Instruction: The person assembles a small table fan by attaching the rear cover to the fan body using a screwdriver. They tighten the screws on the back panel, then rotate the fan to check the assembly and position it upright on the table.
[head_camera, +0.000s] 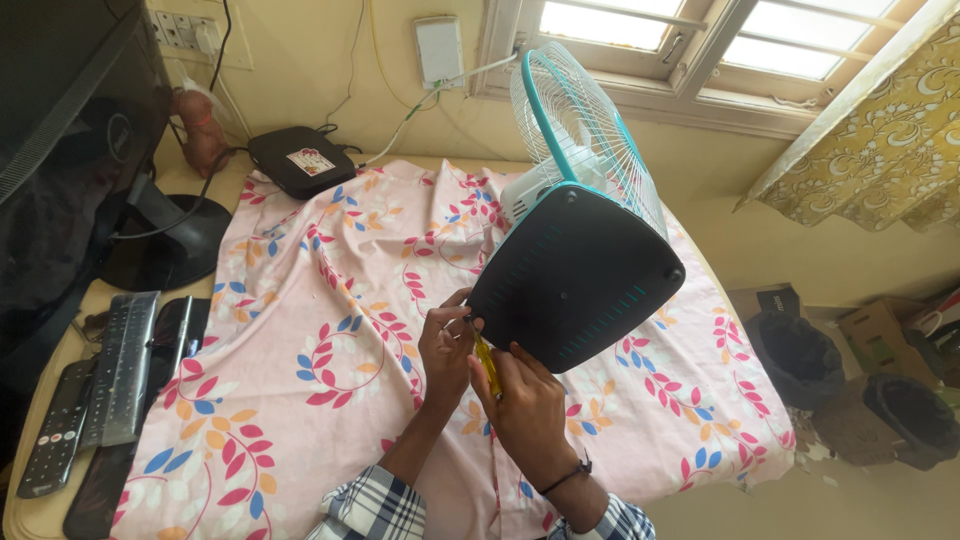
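Left to right: a remote (45, 430) and keyboard (120, 365) lie at the table edge beside the monitor stand (165, 240). A flowered cloth (300, 340) covers the table. At centre, your left hand (447, 350) pinches something small at the lower-left corner of the fan base (575, 275); can't tell what. Your right hand (525, 400) is closed round a yellow-handled screwdriver (487, 365), tip pointing up at that same corner. The table fan (580, 130) lies tipped on the cloth, underside toward you, grille toward the window. Base cover looks still on, so work seems at an early stage, w/ that corner in hand. Bins (800, 355) stand on the floor at right.
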